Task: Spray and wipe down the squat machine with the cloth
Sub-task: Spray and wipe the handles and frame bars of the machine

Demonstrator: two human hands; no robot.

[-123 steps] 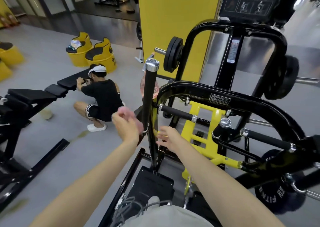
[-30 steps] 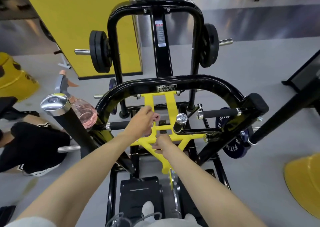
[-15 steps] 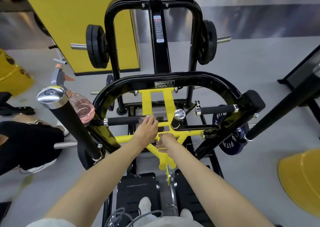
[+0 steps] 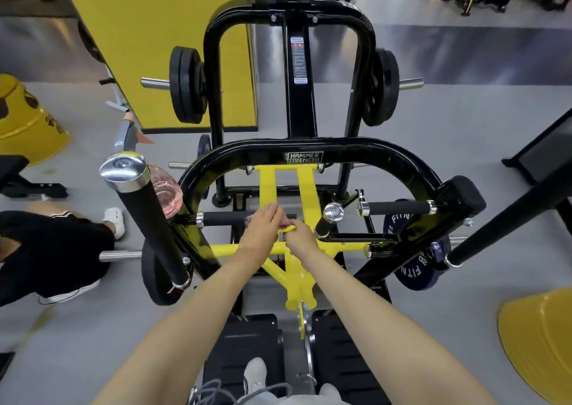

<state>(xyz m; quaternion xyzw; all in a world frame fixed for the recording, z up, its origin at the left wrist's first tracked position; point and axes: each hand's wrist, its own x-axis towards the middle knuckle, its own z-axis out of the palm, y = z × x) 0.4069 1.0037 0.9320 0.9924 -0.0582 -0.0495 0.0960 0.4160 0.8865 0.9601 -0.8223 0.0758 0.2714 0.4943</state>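
Note:
The squat machine has a black arched bar (image 4: 365, 153) and a yellow inner frame (image 4: 267, 184). My left hand (image 4: 261, 229) lies over the yellow frame at the centre, fingers pointing right, and a bit of pinkish cloth (image 4: 249, 219) peeks out under its palm. My right hand (image 4: 301, 238) is right beside it, fingers curled round a small yellow crosspiece (image 4: 286, 229). The fingertips of both hands nearly touch. A clear pink spray bottle (image 4: 165, 198) with a grey and orange trigger hangs on the machine's left side, behind a chrome-capped black post (image 4: 145, 215).
Black foot plates (image 4: 244, 352) lie below my arms. Weight plates (image 4: 185, 85) hang on both sides. A person in black crouches at the left (image 4: 52, 249). Yellow tub seats stand at the far left (image 4: 28, 123) and lower right (image 4: 538, 339). A black slanted bar (image 4: 507, 222) crosses at the right.
My left hand has slid right, off the end of the black foam handle, and now meets my right hand on the yellow crosspiece. The view has shifted slightly.

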